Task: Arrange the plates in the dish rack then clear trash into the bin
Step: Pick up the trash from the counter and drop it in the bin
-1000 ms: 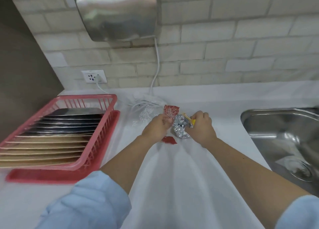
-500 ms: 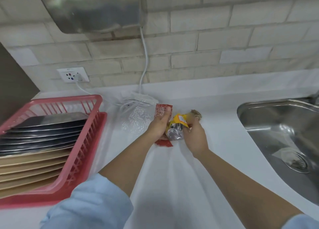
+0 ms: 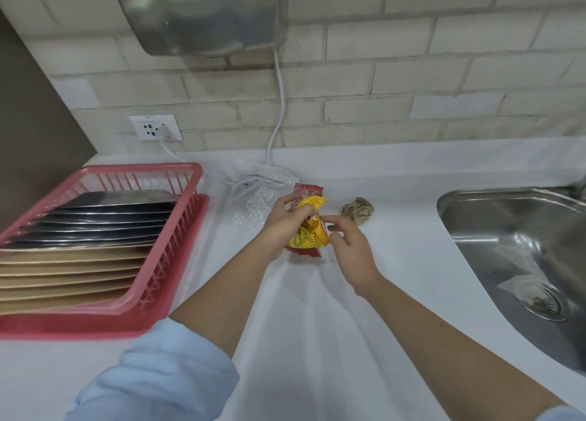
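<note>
My left hand (image 3: 280, 222) grips a yellow wrapper (image 3: 312, 230) together with a red wrapper (image 3: 306, 191) just above the white counter. My right hand (image 3: 347, 251) hovers beside the yellow wrapper with fingers loosely spread, holding nothing. A crumpled brown paper ball (image 3: 358, 209) lies on the counter to the right of the hands. A clear plastic wrapper (image 3: 253, 208) lies left of them. A small red scrap (image 3: 306, 253) lies under the yellow wrapper. The pink dish rack (image 3: 177, 230) at the left holds several dark and tan plates (image 3: 95, 230) standing in a row.
A steel sink (image 3: 520, 246) is set in the counter at the right. A white cable bundle (image 3: 253, 176) runs from a wall socket (image 3: 155, 128) behind the trash. A metal wall unit (image 3: 203, 17) hangs above. No bin is in view.
The yellow wrapper passed from my right hand into my left, which now holds both wrappers. My right hand let go and drew back. The brown paper ball has come into view.
</note>
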Available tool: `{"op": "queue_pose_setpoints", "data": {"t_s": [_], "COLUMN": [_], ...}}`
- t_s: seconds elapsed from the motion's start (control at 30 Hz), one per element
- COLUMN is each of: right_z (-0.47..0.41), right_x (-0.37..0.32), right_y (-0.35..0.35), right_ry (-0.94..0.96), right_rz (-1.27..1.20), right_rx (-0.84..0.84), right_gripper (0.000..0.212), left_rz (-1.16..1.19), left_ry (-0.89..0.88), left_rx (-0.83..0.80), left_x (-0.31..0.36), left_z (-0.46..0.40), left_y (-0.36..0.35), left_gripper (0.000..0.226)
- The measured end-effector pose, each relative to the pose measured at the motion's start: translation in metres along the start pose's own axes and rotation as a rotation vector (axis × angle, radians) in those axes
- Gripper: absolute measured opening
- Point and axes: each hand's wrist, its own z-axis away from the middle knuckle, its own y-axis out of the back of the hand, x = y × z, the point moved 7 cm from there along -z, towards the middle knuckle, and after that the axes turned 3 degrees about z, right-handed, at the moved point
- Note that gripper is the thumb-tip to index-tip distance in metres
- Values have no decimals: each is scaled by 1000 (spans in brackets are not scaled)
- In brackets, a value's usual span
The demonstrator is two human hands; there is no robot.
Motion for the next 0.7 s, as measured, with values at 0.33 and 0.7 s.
{"op": "queue_pose_setpoints", "data": {"t_s": [0.33,0.7], "right_z": [32,116], "right_x": [-35,-78], "right_y": [-44,-114], "right_ry": [98,384], "right_rz": [371,918], "right_rx": [-183,-191], "right_gripper": [47,18], "left_rz": [-60,-7], "left_ry": [-39,-106], "left_rx": [44,337], "left_x": [-5,-41], "left_z": [60,167], "left_y": [24,104], "left_gripper": [18,19]}}
